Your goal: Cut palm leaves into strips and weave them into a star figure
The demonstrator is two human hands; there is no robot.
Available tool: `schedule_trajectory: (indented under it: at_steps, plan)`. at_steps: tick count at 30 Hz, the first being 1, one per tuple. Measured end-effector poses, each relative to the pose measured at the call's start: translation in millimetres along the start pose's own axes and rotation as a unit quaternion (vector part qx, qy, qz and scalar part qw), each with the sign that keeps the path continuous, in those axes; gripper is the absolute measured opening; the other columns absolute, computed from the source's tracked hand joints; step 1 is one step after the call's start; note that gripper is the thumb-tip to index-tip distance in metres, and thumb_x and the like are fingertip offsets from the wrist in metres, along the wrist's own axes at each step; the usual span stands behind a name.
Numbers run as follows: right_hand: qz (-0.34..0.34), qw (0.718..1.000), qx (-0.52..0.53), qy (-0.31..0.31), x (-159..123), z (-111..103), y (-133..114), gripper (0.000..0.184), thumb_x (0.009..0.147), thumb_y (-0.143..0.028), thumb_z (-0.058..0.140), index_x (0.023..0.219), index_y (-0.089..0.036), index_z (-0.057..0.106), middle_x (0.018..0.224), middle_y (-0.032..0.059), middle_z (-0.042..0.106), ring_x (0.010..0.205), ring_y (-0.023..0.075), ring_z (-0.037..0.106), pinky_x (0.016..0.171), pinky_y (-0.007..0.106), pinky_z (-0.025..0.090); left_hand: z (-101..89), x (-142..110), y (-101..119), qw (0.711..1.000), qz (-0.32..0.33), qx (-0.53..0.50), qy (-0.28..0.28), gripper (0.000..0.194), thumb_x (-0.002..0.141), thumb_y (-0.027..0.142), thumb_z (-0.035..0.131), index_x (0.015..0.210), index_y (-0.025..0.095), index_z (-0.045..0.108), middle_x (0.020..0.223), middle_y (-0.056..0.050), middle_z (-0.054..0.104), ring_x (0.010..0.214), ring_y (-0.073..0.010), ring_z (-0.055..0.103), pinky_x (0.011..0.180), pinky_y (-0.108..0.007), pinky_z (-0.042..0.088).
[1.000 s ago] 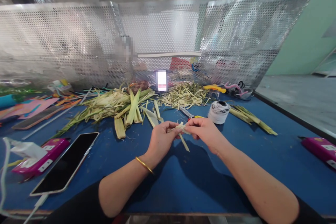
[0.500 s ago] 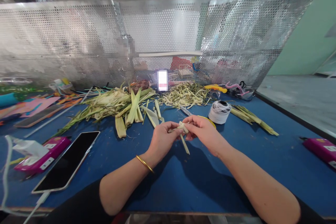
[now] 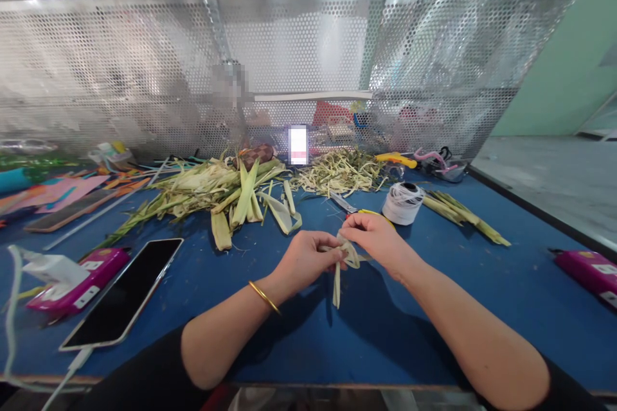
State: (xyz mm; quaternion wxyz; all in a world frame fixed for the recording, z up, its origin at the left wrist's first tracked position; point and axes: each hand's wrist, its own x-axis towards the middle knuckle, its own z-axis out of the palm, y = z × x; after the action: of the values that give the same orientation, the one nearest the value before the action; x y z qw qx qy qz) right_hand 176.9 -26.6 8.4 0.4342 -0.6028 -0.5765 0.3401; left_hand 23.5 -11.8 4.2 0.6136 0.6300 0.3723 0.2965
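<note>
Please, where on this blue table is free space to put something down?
Free: the blue table between the right hand and the pink box; also near the front edge. Crowded: the leaf pile, thread spool, phone.

On the surface [image 3: 299, 340], the left hand [image 3: 303, 260] and right hand [image 3: 378, 241] meet at the middle, a leaf strip [image 3: 343, 263] between them. Behind them lies a pile of leaves [image 3: 212, 189], with a heap of shreds [image 3: 340, 173] to its right. A spool of thread [image 3: 402, 203] sits right of the scissors [image 3: 344, 203], just behind the right hand. A phone [image 3: 123, 295] lies far left, beside a pack [image 3: 72, 282]. The mesh screen [image 3: 308, 70] stands at the back.
</note>
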Motion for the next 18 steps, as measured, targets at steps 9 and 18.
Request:
schedule_trajectory:
  at_steps: [9,18]
  plan:
    - [0.027,0.999,0.043,-0.014,0.4,2.8,2.4,0.017,0.066,-0.035,0.054,0.061,-0.019,0.050,0.051,-0.0064,0.047,0.043,0.0066,0.034,0.043,0.022,0.024,-1.8,-0.3,0.6,0.998,-0.022,-0.023,-0.060,0.015,0.068,0.029,0.066,0.063,0.015,0.066,0.058,-0.003,0.065,0.051,-0.0115,0.058,0.056,-0.023,0.046]
    - [0.036,0.999,0.027,-0.008,3.2,1.9,6.0,0.016,0.068,-0.032,0.054,0.060,-0.019,0.051,0.050,-0.0053,0.051,0.039,0.0055,0.029,0.040,0.022,0.021,-3.9,1.1,-6.3,0.996,0.019,0.045,-0.078,0.017,0.073,0.027,0.058,0.063,0.015,0.063,0.056,-0.001,0.061,0.050,-0.0107,0.053,0.055,-0.023,0.044]
